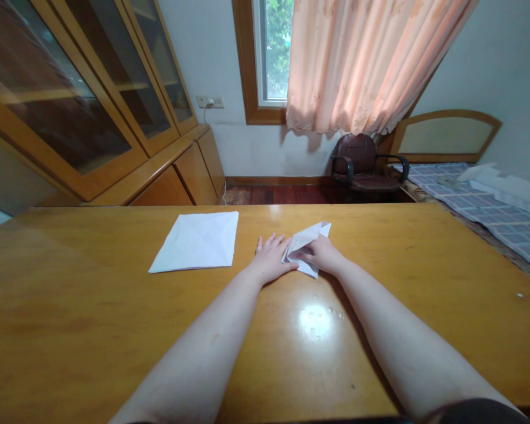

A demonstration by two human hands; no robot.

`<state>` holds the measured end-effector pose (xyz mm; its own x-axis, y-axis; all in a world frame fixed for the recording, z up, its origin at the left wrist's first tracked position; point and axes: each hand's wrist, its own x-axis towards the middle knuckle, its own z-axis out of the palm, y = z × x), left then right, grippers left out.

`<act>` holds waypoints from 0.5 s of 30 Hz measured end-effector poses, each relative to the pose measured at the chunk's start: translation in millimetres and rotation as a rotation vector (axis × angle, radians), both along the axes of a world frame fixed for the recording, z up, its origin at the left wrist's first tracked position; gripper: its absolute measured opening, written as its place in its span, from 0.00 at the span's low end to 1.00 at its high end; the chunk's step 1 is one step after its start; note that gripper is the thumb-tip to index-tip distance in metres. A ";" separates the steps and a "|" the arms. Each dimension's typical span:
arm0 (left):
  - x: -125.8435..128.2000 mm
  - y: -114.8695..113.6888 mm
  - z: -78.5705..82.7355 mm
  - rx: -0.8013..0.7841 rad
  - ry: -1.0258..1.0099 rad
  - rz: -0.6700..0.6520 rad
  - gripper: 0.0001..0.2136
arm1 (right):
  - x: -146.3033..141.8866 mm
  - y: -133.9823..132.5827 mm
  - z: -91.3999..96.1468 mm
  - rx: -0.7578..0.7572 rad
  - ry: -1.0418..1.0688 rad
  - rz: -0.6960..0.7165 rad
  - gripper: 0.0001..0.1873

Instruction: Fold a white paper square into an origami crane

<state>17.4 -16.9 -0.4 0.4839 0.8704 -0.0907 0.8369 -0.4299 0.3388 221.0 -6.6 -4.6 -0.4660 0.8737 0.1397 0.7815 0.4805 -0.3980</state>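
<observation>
A piece of folded white paper (pixel 307 237) lies on the wooden table in front of me, with one flap raised so that the fold gapes. My left hand (pixel 271 259) rests flat on the tabletop at the paper's left edge, fingers spread and thumb against its lower edge. Reaching in from the right, my right hand (pixel 324 254) has its fingers tucked in under the raised flap and grips the paper there. The flap partly hides those fingertips. To the left, apart from both hands, is a flat stack of square white paper (pixel 198 240) with faint crease lines.
The wooden table (pixel 115 330) spans the view. Beyond it stand a glass-door cabinet (pixel 145 153) on the left, an armchair (pixel 357 165) near the curtain (pixel 357 70), and a bed (pixel 490 194) with a checked cover on the right.
</observation>
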 end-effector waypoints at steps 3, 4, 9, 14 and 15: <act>0.9 0.7 -0.6 -0.002 0.011 0.025 0.39 | 0.2 -0.9 2.6 -0.004 -0.113 -0.068 0.22; 1.0 1.1 -1.4 0.001 0.012 0.028 0.39 | 0.9 -1.0 3.0 -0.018 -0.127 -0.072 0.23; 0.3 2.0 -4.6 0.013 0.011 0.019 0.38 | 7.1 0.1 2.4 -0.088 -0.143 0.009 0.28; -0.1 2.6 -2.8 -0.001 0.022 0.019 0.34 | 13.6 1.3 3.0 -0.127 -0.066 0.105 0.36; 0.0 2.7 -2.5 -0.004 0.026 0.021 0.34 | 15.0 1.7 3.5 -0.128 -0.048 0.143 0.39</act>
<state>17.4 -14.1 -2.8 0.4627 0.8801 -0.1066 0.8545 -0.4107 0.3182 236.0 -4.9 -1.1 -0.5900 0.8074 0.0064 0.7287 0.5359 -0.4264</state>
